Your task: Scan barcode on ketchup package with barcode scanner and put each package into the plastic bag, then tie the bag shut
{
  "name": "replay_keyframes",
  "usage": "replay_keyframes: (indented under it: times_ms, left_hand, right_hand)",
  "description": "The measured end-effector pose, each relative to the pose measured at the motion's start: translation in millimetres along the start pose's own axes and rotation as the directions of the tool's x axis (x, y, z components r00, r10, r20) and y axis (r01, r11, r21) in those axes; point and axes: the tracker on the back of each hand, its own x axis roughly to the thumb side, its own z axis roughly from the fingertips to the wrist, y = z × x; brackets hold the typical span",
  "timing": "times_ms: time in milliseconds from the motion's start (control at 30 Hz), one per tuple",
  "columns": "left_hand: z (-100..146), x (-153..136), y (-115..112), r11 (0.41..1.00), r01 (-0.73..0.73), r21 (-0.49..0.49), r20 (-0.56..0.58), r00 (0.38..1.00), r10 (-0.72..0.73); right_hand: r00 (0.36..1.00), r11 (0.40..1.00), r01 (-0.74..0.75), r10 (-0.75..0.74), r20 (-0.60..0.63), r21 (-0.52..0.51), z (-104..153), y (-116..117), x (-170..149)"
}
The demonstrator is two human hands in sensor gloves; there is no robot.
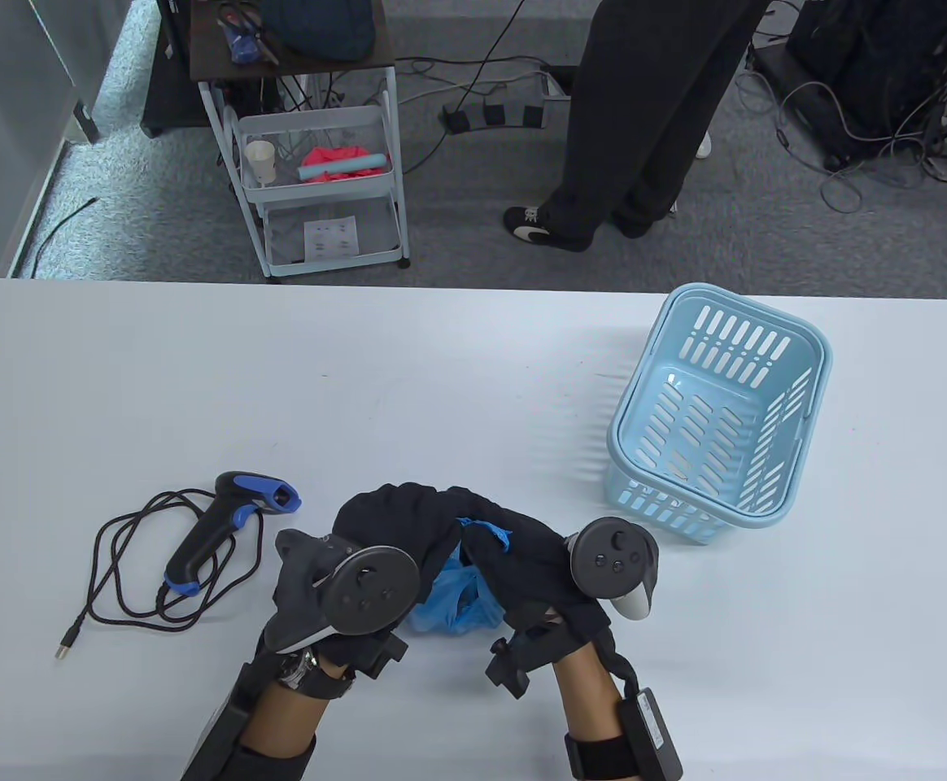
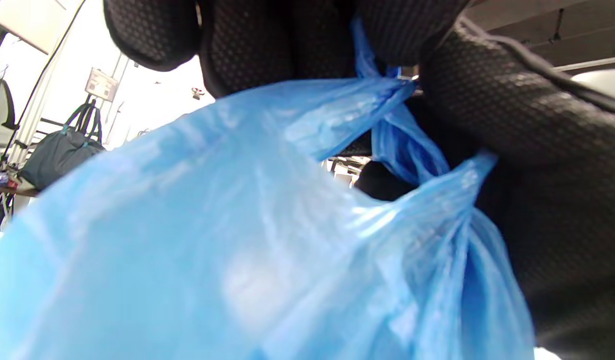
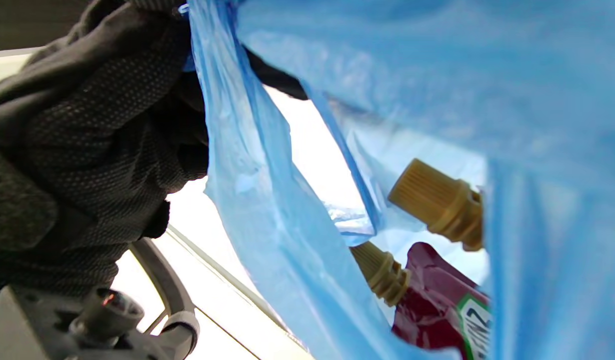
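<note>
A blue plastic bag (image 1: pixel 457 598) sits near the table's front edge, between and under both gloved hands. My left hand (image 1: pixel 396 508) and my right hand (image 1: pixel 506 541) curl together over its top, each pinching a twisted blue handle strip (image 2: pixel 382 125). A blue strip end (image 1: pixel 490 530) pokes out between the gloves. Through the bag's gap, the right wrist view shows dark red ketchup packages (image 3: pixel 437 295) with tan screw caps (image 3: pixel 437 202) inside the blue plastic bag (image 3: pixel 267 210). The black and blue barcode scanner (image 1: pixel 225 525) lies on the table left of my left hand, its cable (image 1: pixel 128 569) looped beside it.
A light blue slotted basket (image 1: pixel 717 411) lies tipped at the right of the table. Beyond the far edge a person's legs (image 1: pixel 628 122) stand on the carpet, with a white cart (image 1: pixel 319 179) to their left.
</note>
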Motion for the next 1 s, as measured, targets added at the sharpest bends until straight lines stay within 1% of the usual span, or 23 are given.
replay_keyframes:
  times_ms: [67, 167, 333, 400, 467, 567, 600, 667, 700, 767, 867, 933, 1000]
  left_hand:
    - [1, 3, 1, 1.0, 0.011, 0.006, 0.011, 1.0, -0.012]
    - [4, 4, 5, 1.0, -0.007, 0.031, 0.025, 1.0, 0.006]
    - [13, 8, 4, 0.999, -0.013, 0.032, 0.107, 0.994, 0.009]
    - [15, 3, 3, 0.999, -0.034, 0.025, 0.089, 0.995, 0.031]
    - [16, -5, 3, 0.998, -0.058, 0.023, 0.059, 0.997, 0.056]
    - [17, -18, -1, 0.998, -0.057, -0.029, -0.012, 0.998, 0.057]
    - [18, -22, -5, 0.996, -0.062, -0.068, -0.034, 0.998, 0.06]
    - [19, -25, -12, 0.994, -0.048, -0.097, -0.062, 0.997, 0.042]
    - [20, -26, -17, 0.99, -0.047, -0.131, -0.072, 0.997, 0.038]
    - [21, -25, -25, 0.981, -0.055, -0.184, -0.08, 0.996, 0.041]
    - [19, -16, -38, 0.967, -0.009, -0.256, -0.068, 0.998, -0.009]
    - [16, -11, -43, 0.962, 0.025, -0.27, -0.065, 0.997, -0.044]
    - [13, -7, -48, 0.969, 0.031, -0.244, -0.086, 0.995, -0.054]
  right_hand:
    - [0.999, 0.998, 0.042, -0.043, -0.016, -0.037, 1, -2, -2]
    - [0.997, 0.996, 0.074, -0.076, -0.025, -0.052, 2, -5, -5]
    - [0.989, 0.989, 0.143, -0.144, -0.028, -0.044, 1, -9, -9]
    - [0.984, 0.985, 0.175, -0.175, -0.023, -0.011, 1, -9, -10]
    - [0.983, 0.983, 0.181, -0.182, -0.025, -0.022, 1, -9, -11]
    - [0.984, 0.984, 0.175, -0.175, -0.022, -0.017, 0, -10, -10]
    - [0.986, 0.986, 0.168, -0.168, -0.019, -0.016, 0, -10, -9]
    - [0.987, 0.987, 0.159, -0.16, -0.017, -0.016, 0, -9, -8]
    - [0.988, 0.988, 0.155, -0.156, -0.017, -0.019, 0, -9, -8]
    - [0.988, 0.988, 0.15, -0.151, -0.015, -0.027, 0, -9, -8]
    - [0.993, 0.992, 0.117, -0.118, -0.01, -0.051, 1, -9, -6]
    - [0.995, 0.993, 0.099, -0.099, -0.009, -0.066, 1, -8, -5]
    - [0.997, 0.995, 0.074, -0.074, -0.001, -0.071, 1, -7, -2]
